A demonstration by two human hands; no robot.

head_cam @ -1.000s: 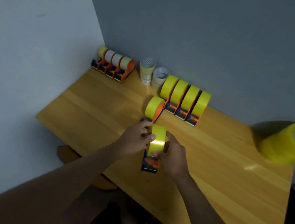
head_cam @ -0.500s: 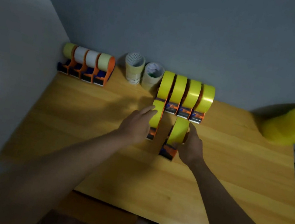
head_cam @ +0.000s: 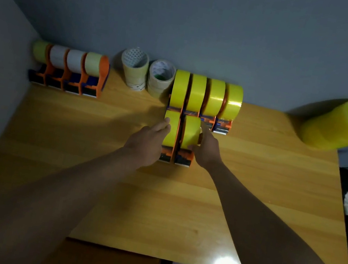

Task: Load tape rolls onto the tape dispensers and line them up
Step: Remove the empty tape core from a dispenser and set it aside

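Observation:
Two orange dispensers loaded with yellow tape stand side by side on the wooden table (head_cam: 250, 190), just in front of a back row of several yellow-loaded dispensers (head_cam: 206, 96). My left hand (head_cam: 147, 142) presses flat against the left side of the left dispenser (head_cam: 170, 129). My right hand (head_cam: 207, 147) grips the right dispenser (head_cam: 190, 132), thumb under its roll and fingers along its right side. The two dispensers touch each other.
A second row of dispensers with pale and white tape (head_cam: 70, 70) sits in the far left corner. Two stacks of clear tape rolls (head_cam: 146, 74) stand against the wall. A sleeve of yellow rolls (head_cam: 339, 127) lies at the far right.
My right hand has carried its loaded dispenser away from me and set it beside the left one. My left hand has shifted from that dispenser to the left one, and both now stand squared up.

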